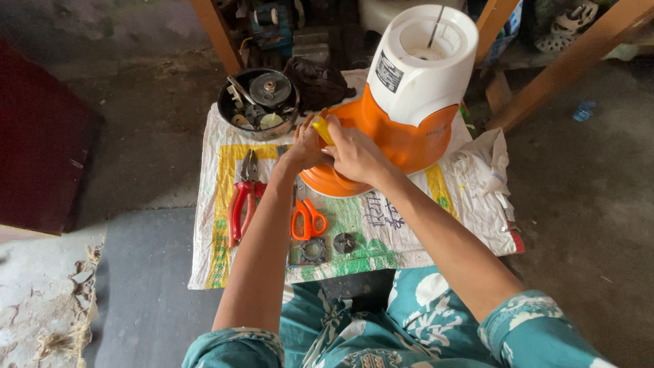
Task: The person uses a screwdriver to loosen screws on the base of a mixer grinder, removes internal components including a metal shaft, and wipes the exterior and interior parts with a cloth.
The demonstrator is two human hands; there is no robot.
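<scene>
Two hands at one orange-and-white mixer base.
Both forearms reach forward; right hand (354, 153) grips a yellow handle (322, 129), left hand (306, 146) curls against the mixer (409, 102) mid-mat (211, 232). One pliers (242, 197) near the left edge, one scissors (308, 219), one bowl (260, 102) at the far-left corner.

Only a couple of things here. There's a small dark rectangular label (389, 71) stuck on the white upper body of the mixer base (415, 82). Under everything lies a flattened woven sack (381, 225), white with yellow, green and red print.
</scene>
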